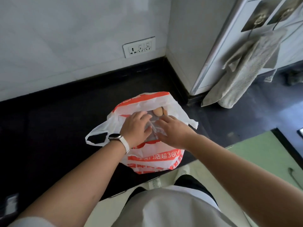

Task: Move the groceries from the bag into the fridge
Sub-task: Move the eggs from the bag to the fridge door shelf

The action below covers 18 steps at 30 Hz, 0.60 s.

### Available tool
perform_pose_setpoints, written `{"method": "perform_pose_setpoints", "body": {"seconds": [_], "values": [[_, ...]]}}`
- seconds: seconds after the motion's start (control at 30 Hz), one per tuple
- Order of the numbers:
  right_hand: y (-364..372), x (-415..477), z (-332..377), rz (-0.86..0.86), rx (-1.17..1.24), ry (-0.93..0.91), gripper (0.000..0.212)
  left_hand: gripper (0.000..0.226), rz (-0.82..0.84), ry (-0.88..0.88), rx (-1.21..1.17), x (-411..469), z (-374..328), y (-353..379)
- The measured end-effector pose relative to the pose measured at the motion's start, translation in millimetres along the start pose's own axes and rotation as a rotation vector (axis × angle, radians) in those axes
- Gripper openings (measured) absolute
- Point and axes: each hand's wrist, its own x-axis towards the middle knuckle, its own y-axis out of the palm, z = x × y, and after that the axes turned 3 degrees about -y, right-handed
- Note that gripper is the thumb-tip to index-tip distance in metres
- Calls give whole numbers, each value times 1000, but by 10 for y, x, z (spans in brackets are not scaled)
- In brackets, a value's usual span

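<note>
A white and orange plastic shopping bag [152, 158] stands open on the dark counter. Both my hands are inside its mouth. My left hand [136, 126], with a white watch on the wrist, and my right hand [173, 130] pinch a clear inner plastic bag [154, 128] between them. Brown eggs [158, 111] show at the far side of the opening. The rest of the contents is hidden under my hands. The white fridge [229, 46] stands at the upper right, its door shut.
A wall socket [139, 47] sits on the white wall behind the dark counter [57, 120]. Grey towels [246, 69] hang from hooks on the fridge's side. A pale green surface [255, 154] lies at the right. My feet show below the bag.
</note>
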Motion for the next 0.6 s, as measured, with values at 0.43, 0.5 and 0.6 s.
{"method": "perform_pose_setpoints", "body": {"seconds": [0.43,0.5,0.6], "values": [[121,366,-776,28,-125,60,57,50,99,61,81,643,63,124],[112,412,-821,17,-139,61,58,48,105,71,87,737,38,152],[112,506,-860,5,-154,60,57,44,105,82,69,848,6,176]]}}
